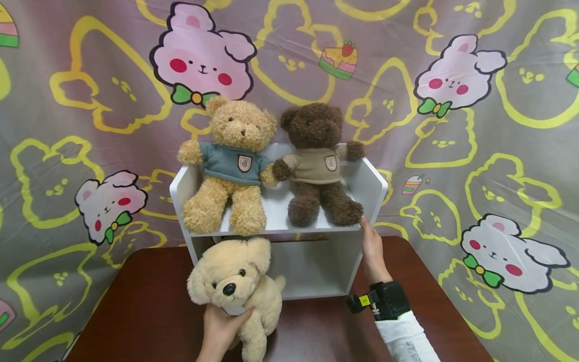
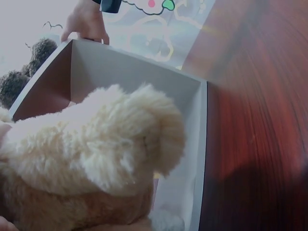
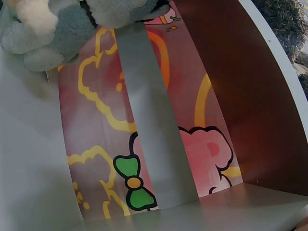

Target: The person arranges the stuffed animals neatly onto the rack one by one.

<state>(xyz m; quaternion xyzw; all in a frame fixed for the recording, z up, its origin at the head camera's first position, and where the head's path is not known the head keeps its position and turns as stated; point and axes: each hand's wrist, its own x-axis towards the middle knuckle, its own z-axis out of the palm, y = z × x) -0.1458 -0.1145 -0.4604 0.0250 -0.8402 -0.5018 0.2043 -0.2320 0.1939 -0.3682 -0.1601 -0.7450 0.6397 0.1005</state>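
Note:
A cream plush dog (image 1: pixel 267 301) with a black nose is held up in front of the white shelf (image 1: pixel 312 266). My left hand (image 1: pixel 221 327) grips it under the chin. Close up in the left wrist view, the dog's fur (image 2: pixel 110 139) covers much of the shelf's lower compartment. My right hand (image 1: pixel 374 251) holds the shelf's right side near its middle board, beside the brown teddy bear's foot. From the left wrist camera, the fingers of that right hand (image 2: pixel 86 23) bend over the panel edge.
On the upper board sit a tan teddy bear (image 1: pixel 235 166) in a blue sweater and a brown teddy bear (image 1: pixel 316 166) in a beige sweater. A grey-and-white plush (image 3: pixel 67 33) is inside the lower compartment. Under the shelf is a reddish-brown table (image 1: pixel 145 301); a patterned curtain (image 1: pixel 289 100) hangs behind.

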